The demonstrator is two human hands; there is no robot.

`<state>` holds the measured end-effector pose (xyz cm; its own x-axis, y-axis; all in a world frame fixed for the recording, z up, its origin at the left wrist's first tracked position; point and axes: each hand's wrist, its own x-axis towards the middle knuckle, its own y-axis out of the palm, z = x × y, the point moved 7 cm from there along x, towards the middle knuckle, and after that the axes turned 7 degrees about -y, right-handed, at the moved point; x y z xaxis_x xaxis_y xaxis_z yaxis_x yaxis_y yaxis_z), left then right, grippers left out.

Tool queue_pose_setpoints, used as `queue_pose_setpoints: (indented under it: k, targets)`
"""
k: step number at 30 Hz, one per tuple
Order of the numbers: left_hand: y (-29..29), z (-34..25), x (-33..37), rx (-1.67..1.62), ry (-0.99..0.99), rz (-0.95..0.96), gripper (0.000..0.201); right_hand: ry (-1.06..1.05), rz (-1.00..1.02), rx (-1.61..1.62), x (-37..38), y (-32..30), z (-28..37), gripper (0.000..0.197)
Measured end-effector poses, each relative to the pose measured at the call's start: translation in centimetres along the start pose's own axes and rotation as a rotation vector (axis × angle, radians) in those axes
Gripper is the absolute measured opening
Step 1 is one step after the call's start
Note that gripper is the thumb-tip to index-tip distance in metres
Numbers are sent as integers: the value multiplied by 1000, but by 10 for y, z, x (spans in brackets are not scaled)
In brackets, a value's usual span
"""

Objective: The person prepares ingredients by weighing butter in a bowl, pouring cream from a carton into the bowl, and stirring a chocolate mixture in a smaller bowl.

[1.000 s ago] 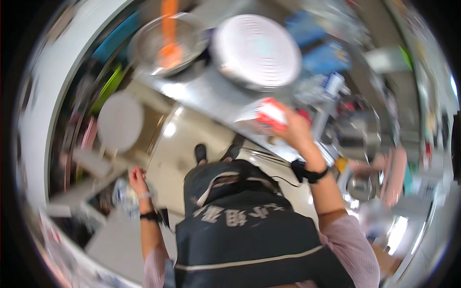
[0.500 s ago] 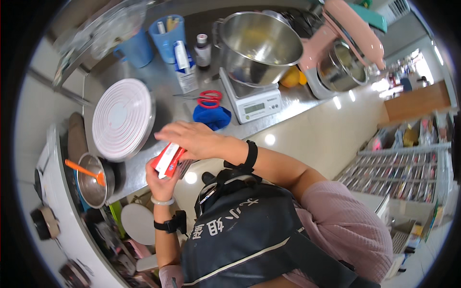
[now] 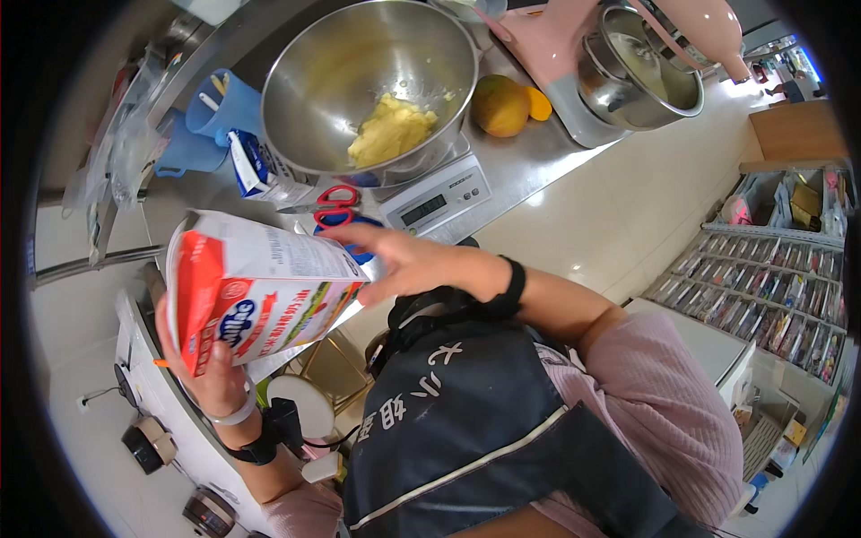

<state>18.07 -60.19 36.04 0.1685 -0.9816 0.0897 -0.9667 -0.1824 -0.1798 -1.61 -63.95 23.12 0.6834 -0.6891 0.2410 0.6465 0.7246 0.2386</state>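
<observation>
A large red and white carton (image 3: 269,291) is raised and tilted over the left part of the counter. My left hand (image 3: 213,384) grips it around its red end. Beside the opposite end, my right hand (image 3: 417,267) has its thumb and fingers apart; whether a fingertip touches the carton I cannot tell. Beyond, a steel mixing bowl (image 3: 300,85) with a soft yellow mass (image 3: 390,134) inside stands on a white digital scale (image 3: 446,199). Red-handled scissors (image 3: 337,199) lie left of the scale, next to a blue object (image 3: 363,222) partly hidden by my right hand.
Two blue jugs (image 3: 240,100) and a blue-and-white carton (image 3: 248,166) stand left of the bowl. A mango (image 3: 499,108) lies to its right, near a pink stand mixer (image 3: 547,49) with its own steel bowl (image 3: 610,94). The counter's front edge runs diagonally past my right hand.
The carton has come up and left, turning so its long printed sides show. My right hand has moved from over its top to its far end. The view has shifted, revealing the yellow mass.
</observation>
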Motion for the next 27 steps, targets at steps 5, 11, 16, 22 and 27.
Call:
queue_pose_setpoints:
  k: [5, 11, 16, 22, 27]
  targets:
    - [-11, -7, 3, -106, 37, -84, 66, 369, -801, -1073, -121, -158, -45, 29]
    - [14, -24, 8, -243, 36, 75, 44, 374, -673, -893, -148, -199, -83, 29]
    - [31, -35, 19, -83, -7, 65, 45, 451, -652, -1040, -145, -192, -72, 31]
    - [50, -39, 32, -12, -171, 127, 41, 355, 3, -398, -57, -82, 7, 45]
    - [94, -31, 61, -21, -517, 291, 38, 8, 28, 344, 7, -22, 46, 80]
